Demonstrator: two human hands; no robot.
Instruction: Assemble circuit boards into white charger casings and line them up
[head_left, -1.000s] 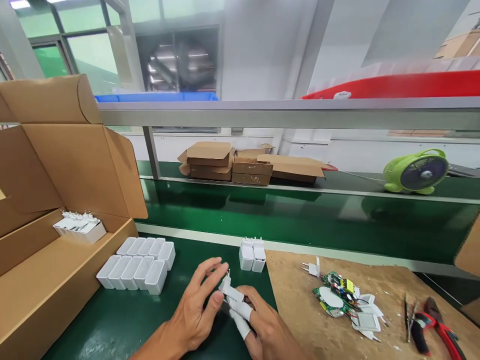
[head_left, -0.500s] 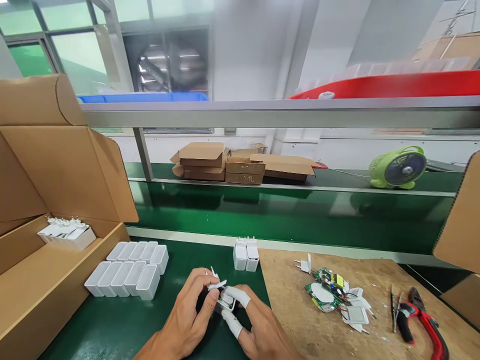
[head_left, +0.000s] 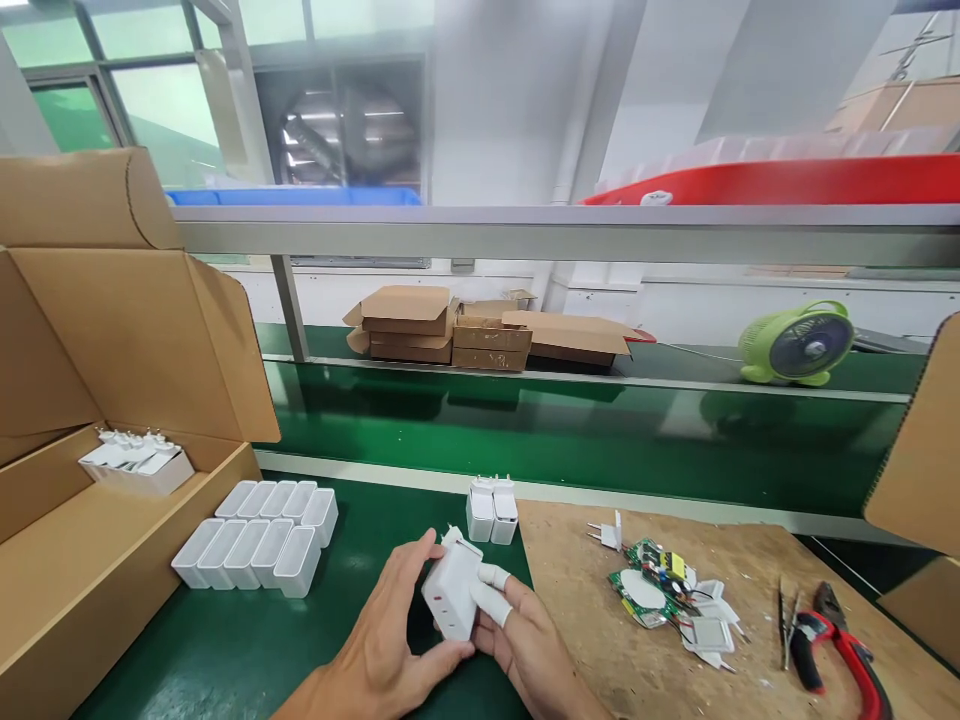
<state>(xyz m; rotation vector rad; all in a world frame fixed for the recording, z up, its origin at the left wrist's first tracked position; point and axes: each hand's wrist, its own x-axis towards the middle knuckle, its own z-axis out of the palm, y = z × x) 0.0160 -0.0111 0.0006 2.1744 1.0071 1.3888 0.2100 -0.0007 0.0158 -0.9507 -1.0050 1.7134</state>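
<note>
A white plug-in charger (head_left: 452,588) is tilted between my hands, with a face bearing small port openings towards me. My right hand (head_left: 525,640), white finger cots on two fingers, grips its right side. My left hand (head_left: 379,635) curves around the left side, fingertips at the upper edge and thumb at the bottom corner. Just beyond, two white chargers (head_left: 492,512) with prongs upward stand side by side. To the left are two rows of open white plastic housings (head_left: 255,540). On the brown board lie green circuit boards (head_left: 651,585) with wires and white parts.
An open cardboard box (head_left: 150,560) at the left holds a white tray of plug parts (head_left: 139,465). Red-handled pliers (head_left: 840,635) and tweezers (head_left: 786,625) lie on the board (head_left: 570,600) at right. A green fan (head_left: 799,342) and flattened cartons (head_left: 487,335) sit behind, below a metal shelf.
The charger has been turned so its port face shows, and it is raised a little. My left fingers have spread wider around it, and my right hand has shifted slightly rightward.
</note>
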